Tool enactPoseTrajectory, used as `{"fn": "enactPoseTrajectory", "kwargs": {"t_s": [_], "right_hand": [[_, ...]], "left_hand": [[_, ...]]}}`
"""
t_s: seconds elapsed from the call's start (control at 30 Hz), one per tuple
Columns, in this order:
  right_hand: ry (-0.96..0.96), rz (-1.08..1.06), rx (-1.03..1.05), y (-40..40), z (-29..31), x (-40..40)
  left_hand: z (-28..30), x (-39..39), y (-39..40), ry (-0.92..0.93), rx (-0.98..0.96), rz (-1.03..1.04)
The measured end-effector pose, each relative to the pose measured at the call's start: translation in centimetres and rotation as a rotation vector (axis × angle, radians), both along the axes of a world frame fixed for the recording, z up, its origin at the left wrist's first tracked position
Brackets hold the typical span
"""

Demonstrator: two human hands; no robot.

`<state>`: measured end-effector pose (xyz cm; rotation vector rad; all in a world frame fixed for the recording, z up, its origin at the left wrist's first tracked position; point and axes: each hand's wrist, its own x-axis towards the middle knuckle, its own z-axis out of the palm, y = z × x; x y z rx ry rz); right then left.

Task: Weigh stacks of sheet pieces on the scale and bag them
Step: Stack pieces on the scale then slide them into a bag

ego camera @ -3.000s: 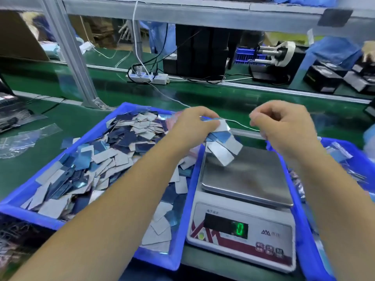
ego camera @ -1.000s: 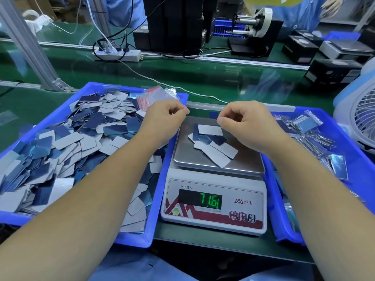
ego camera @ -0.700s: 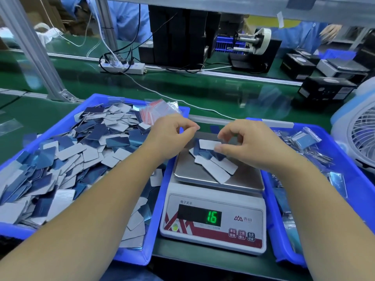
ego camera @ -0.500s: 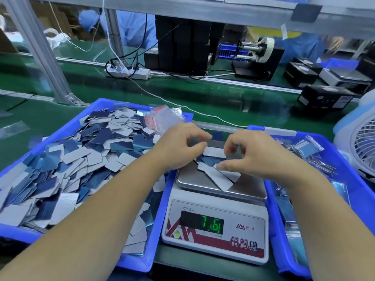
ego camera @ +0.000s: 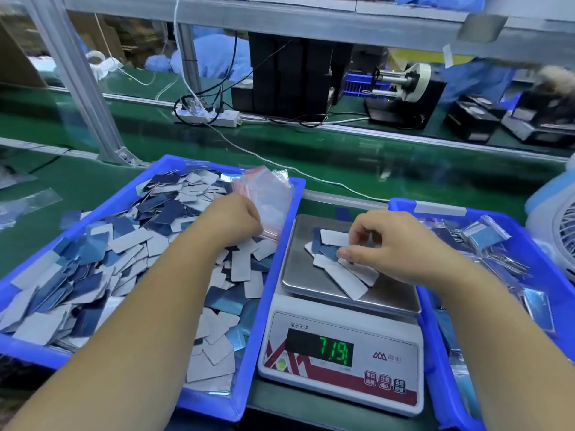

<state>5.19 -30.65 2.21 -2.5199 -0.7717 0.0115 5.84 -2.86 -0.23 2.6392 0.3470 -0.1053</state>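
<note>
L hand is over the far R corner of the L blue tray, at the wad of clear zip bags w/ red strips; the fingers are hidden behind the knuckles, so can't tell if they hold a bag. R hand is over the scale pan, thumb and fingers curled in, tips on the small stack of sheet pieces; thumb presses a blue piece, looks like a pinch. The stack, white and blue pieces fanned out, lies on the steel pan, from centre toward 5 o'clock. Display reads 7.19 in green, last mark unclear. L tray at 9 o'clock of the scale is piled w/ loose blue and grey-white pieces. R blue tray at 3 o'clock holds filled bags. All sit on a green worktop. At 12 o'clock, a power strip w/ cables and a label dispenser. A fan shows at the R edge.
</note>
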Motion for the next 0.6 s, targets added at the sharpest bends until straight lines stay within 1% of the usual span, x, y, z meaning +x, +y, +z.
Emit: {"fn": "enactPoseTrajectory", "kwargs": {"t_s": [0.17,0.27,0.43,0.53,0.6], "right_hand": [[0.025,-0.015,0.033,-0.1,-0.1,-0.1],[0.034,-0.02,0.05,-0.1,-0.1,-0.1],[0.045,-0.019,0.057,-0.1,0.0,-0.1],[0.045,-0.017,0.065,-0.2,0.0,-0.1],[0.041,-0.018,0.063,-0.2,0.1,-0.1]], "left_hand": [[-0.1,-0.7,-1.0,0.14,0.044,-0.113],[0.2,-0.8,-1.2,0.191,0.127,-0.138],[0.5,-0.8,-1.2,0.174,0.213,-0.142],[0.5,-0.7,-0.7,0.13,0.185,-0.111],[0.6,-0.8,-0.6,0.14,0.17,-0.106]]}}
